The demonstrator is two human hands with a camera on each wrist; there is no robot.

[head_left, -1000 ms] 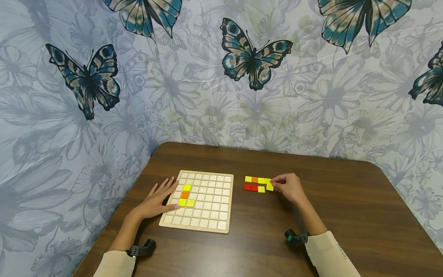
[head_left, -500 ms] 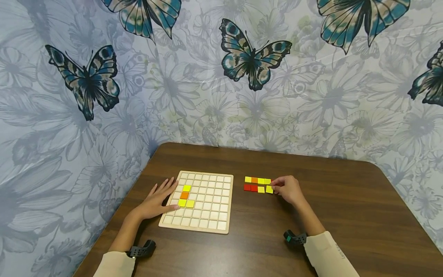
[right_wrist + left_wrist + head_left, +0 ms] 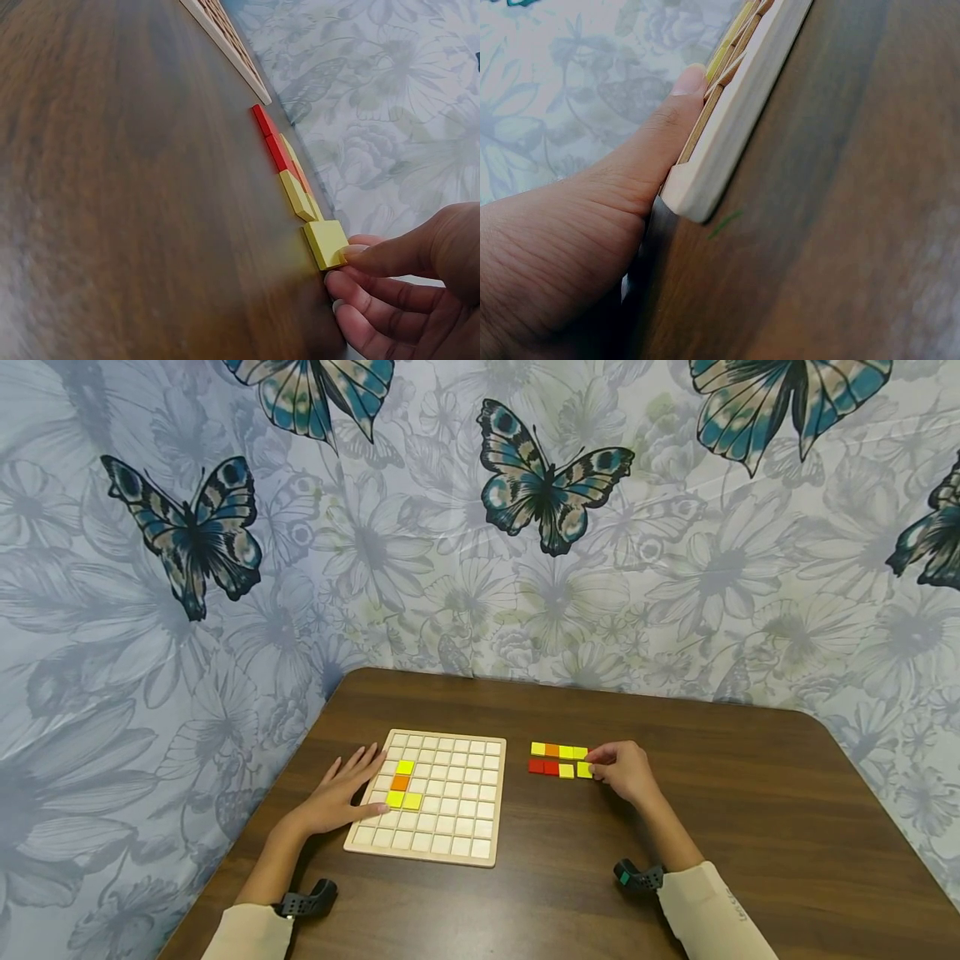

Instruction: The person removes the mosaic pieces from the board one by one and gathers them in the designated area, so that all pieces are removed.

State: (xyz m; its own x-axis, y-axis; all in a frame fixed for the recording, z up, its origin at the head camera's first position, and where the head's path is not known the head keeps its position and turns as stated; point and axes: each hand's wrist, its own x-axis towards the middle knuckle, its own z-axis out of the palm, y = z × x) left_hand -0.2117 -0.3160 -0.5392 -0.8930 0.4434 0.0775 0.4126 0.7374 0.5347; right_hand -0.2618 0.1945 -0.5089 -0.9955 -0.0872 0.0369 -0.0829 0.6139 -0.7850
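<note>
My left hand point(image 3: 335, 795) rests on the left edge of a pale wooden grid board point(image 3: 442, 858), fingers spread and thumb lying over its rim. In the left wrist view the thumb point(image 3: 676, 112) lies along the board's edge. Several yellow tiles and one orange tile point(image 3: 401, 782) sit in the board's left part. To the right of the board, my right hand point(image 3: 622, 770) pinches a yellow square tile point(image 3: 328, 241) by its right side, at the right end of the near row. Its thumb presses on top; the fingers curl beside it.
Two short rows of tiles lie right of the board: yellow and orange tiles point(image 3: 552, 750) in the far row, red tiles point(image 3: 536, 766) and a yellow tile point(image 3: 566, 771) in the near one. A patterned wall point(image 3: 517, 610) stands behind the brown table point(image 3: 555, 893).
My right hand has shifted slightly nearer, bringing the yellow tile away from the far row and level with the near row. A bit of red now shows at the far row's right end.
</note>
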